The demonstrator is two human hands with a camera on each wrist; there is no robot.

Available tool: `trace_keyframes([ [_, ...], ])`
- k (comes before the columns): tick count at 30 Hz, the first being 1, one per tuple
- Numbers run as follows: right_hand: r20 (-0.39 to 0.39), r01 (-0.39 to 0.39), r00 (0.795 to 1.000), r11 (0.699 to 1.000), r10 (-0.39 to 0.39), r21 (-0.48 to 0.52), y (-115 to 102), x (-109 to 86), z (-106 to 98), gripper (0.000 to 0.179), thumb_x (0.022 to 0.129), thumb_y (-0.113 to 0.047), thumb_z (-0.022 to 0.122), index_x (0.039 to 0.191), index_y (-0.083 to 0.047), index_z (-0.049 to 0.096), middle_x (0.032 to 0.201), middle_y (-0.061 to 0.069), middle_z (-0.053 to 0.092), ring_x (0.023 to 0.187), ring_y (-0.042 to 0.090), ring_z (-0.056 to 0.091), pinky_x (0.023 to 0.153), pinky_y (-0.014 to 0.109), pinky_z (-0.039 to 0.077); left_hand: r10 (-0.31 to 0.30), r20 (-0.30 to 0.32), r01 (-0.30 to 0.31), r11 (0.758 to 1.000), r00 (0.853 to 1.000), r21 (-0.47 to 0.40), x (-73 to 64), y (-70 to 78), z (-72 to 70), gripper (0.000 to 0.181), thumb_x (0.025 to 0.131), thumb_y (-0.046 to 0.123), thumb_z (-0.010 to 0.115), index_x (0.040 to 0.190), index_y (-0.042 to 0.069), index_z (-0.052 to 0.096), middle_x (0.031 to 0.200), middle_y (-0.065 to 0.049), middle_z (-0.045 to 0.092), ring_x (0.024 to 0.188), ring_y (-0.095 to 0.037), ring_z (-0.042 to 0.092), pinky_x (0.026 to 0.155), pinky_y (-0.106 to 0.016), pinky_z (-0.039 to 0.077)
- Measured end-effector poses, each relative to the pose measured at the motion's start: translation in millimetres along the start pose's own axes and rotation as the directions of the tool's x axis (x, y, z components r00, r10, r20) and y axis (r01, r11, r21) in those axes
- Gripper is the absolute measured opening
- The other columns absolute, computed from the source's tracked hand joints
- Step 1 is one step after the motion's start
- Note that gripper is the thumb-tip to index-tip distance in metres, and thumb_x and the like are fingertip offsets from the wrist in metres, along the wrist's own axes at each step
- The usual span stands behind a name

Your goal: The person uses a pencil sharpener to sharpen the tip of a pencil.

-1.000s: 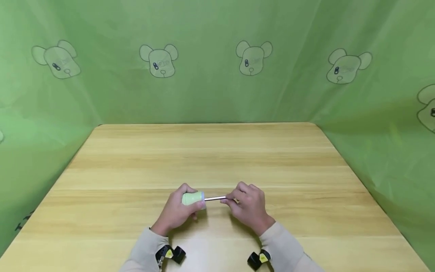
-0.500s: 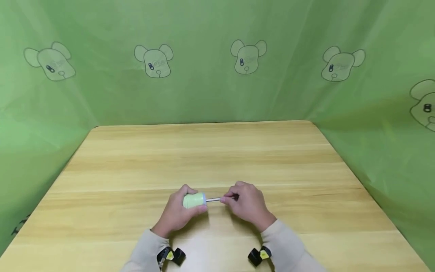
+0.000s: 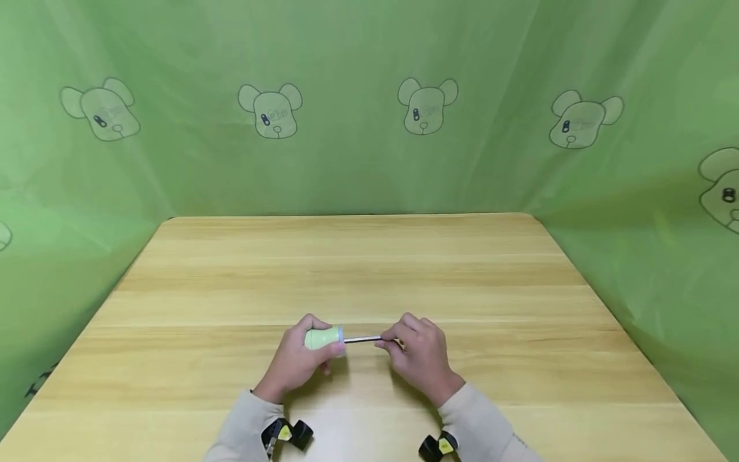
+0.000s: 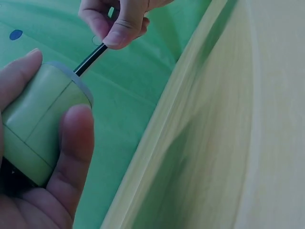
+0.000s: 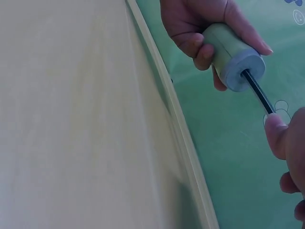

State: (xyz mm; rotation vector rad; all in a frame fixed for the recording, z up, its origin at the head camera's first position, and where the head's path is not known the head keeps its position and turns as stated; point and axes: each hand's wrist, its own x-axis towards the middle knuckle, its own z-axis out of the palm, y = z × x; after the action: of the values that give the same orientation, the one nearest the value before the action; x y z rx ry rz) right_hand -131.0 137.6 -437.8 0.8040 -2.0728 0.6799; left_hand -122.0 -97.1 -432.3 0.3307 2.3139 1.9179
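Observation:
A pale green, barrel-shaped pencil sharpener (image 3: 323,337) with a blue-grey end cap lies in my left hand (image 3: 297,359). In the left wrist view, my thumb and fingers wrap its green body (image 4: 40,112). A thin dark pencil (image 3: 362,339) with a shiny side stands in the hole of the cap, as the right wrist view shows at the pencil's shaft (image 5: 258,92). Its tip is hidden inside. My right hand (image 3: 421,353) pinches the pencil's outer part between thumb and fingers. Both hands are held above the table, facing each other.
The wooden table (image 3: 358,269) spreads out beneath and beyond the hands. A green curtain (image 3: 346,173) with bear-head drawings hangs round its back and sides. Black wrist cameras (image 3: 301,435) sit on both sleeves.
My right fingers have rolled about the pencil, curling in half a second ago and now straighter again. The sharpener stays in my left hand, with the pencil in it. The head view shifts slightly.

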Motion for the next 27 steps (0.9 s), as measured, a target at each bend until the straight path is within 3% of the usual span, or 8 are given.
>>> trace_keyframes([
  [3,0.024,-0.006,1.000,1.000,0.005,0.018,-1.1,-0.1,0.7,0.023,0.062,-0.013,0.089,0.069,-0.013,0.067,0.063,-0.009,0.050,0.051,0.000,0.035,0.044,0.012,0.027,0.024,-0.016,-0.024,1.000,1.000,0.019,-0.6,0.8,-0.2,0.042,0.080,0.017,0.080,0.107,-0.004,0.055,0.084,-0.014,0.060,0.055,-0.022,0.061,0.048,-0.034,0.056],
  [6,0.146,-0.094,0.986,0.994,0.086,0.049,-2.7,1.2,-1.0,0.022,0.067,-0.013,0.087,0.072,-0.015,0.066,0.065,-0.011,0.048,0.054,-0.002,0.037,0.044,0.011,0.031,0.048,-0.039,-0.045,0.997,0.998,0.058,-1.0,1.3,0.0,0.043,0.076,0.018,0.082,0.105,-0.002,0.057,0.084,-0.014,0.060,0.057,-0.022,0.060,0.048,-0.032,0.055],
  [10,0.353,-0.258,0.909,0.964,0.219,0.067,-3.0,2.3,-7.0,0.018,0.075,-0.013,0.083,0.074,-0.016,0.065,0.069,-0.014,0.050,0.058,-0.002,0.043,0.049,0.016,0.040,0.071,-0.025,-0.068,0.992,0.997,0.108,-1.3,-0.5,1.6,0.044,0.074,0.019,0.084,0.104,-0.002,0.059,0.080,-0.011,0.060,0.059,-0.021,0.058,0.048,-0.030,0.054],
  [14,0.515,-0.335,0.821,0.938,0.246,0.087,-0.3,3.2,-12.6,0.018,0.087,-0.012,0.072,0.072,-0.016,0.063,0.064,-0.013,0.048,0.055,0.000,0.042,0.048,0.019,0.040,0.142,0.026,-0.145,0.975,0.989,0.169,-2.6,-4.5,3.1,0.043,0.074,0.021,0.084,0.102,0.000,0.060,0.081,-0.008,0.060,0.062,-0.018,0.056,0.048,-0.028,0.052],
  [16,0.555,-0.356,0.796,0.928,0.240,0.109,1.3,3.2,-14.0,0.021,0.090,-0.011,0.067,0.070,-0.015,0.061,0.062,-0.013,0.045,0.053,0.001,0.039,0.046,0.019,0.038,0.189,0.054,-0.196,0.960,0.981,0.202,-3.6,-5.9,3.6,0.042,0.074,0.022,0.084,0.101,0.001,0.059,0.083,-0.007,0.060,0.063,-0.017,0.055,0.048,-0.028,0.052],
  [19,0.516,-0.325,0.827,0.939,0.226,0.110,3.2,2.0,-13.1,0.021,0.090,-0.011,0.067,0.070,-0.014,0.064,0.061,-0.013,0.045,0.052,0.000,0.038,0.044,0.019,0.036,0.225,0.056,-0.232,0.948,0.973,0.219,-3.8,-6.2,5.1,0.041,0.074,0.023,0.085,0.100,0.002,0.060,0.086,-0.008,0.061,0.064,-0.017,0.055,0.048,-0.027,0.051],
  [24,0.239,-0.162,0.957,0.986,0.166,-0.034,1.2,1.6,-7.0,0.004,0.083,-0.014,0.077,0.081,-0.014,0.073,0.069,-0.008,0.058,0.058,0.005,0.049,0.058,0.028,0.046,0.131,-0.055,-0.123,0.983,0.990,0.135,-2.5,-2.5,8.7,0.041,0.074,0.020,0.085,0.102,0.002,0.061,0.086,-0.010,0.061,0.065,-0.019,0.057,0.049,-0.029,0.053],
  [27,0.144,-0.132,0.979,0.988,0.142,-0.075,-1.6,2.2,-5.0,0.014,0.087,-0.022,0.072,0.094,-0.010,0.072,0.079,-0.001,0.062,0.067,0.013,0.056,0.069,0.039,0.050,0.058,-0.097,-0.053,0.997,0.994,0.052,-2.5,-1.4,9.7,0.044,0.074,0.018,0.084,0.106,0.001,0.060,0.086,-0.014,0.061,0.063,-0.022,0.060,0.050,-0.033,0.056],
])
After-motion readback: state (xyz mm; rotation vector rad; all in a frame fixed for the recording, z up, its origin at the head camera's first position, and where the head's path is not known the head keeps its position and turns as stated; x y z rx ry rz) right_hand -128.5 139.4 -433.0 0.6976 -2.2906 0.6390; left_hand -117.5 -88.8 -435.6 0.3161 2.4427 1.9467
